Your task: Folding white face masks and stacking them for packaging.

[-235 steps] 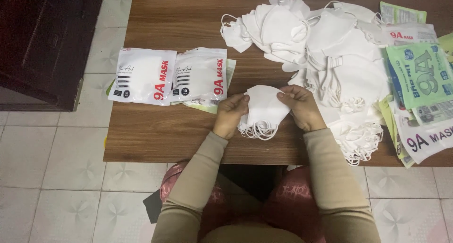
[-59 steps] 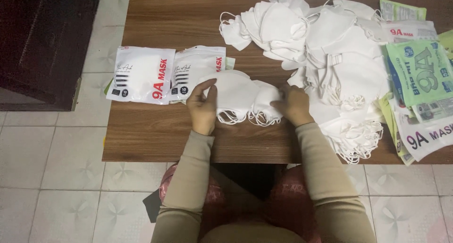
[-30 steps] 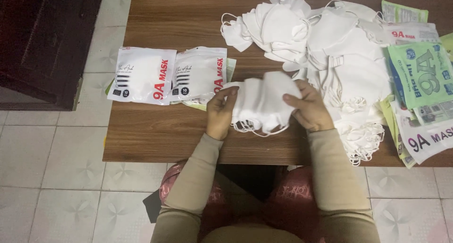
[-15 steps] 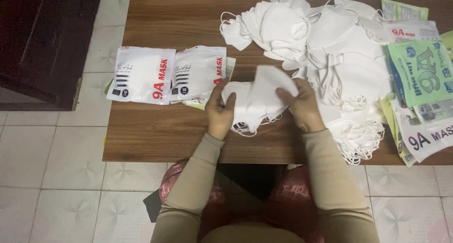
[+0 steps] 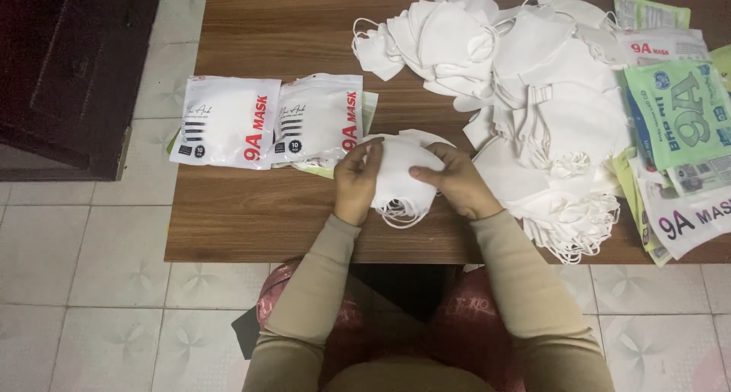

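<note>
- we hold a small stack of white masks (image 5: 400, 180) near the table's (image 5: 259, 224) front edge, our left hand (image 5: 356, 182) and right hand (image 5: 455, 182) each with its grip closed on a side.
- two sealed white mask packs (image 5: 274, 121) lie toward the left edge.
- a loose mask pile (image 5: 533, 80) spreads toward the right edge, beside printed packets (image 5: 678, 114).

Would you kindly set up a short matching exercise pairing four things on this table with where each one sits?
Things:
1. stack of white masks
2. two white sealed packs
3. loose pile of white masks
4. green printed pouch

Places:
A. far right of the wooden table
B. between the left hand and right hand
C. left part of the table, side by side
D. spread over the middle and back right

Pairs: 1-B, 2-C, 3-D, 4-A
</note>
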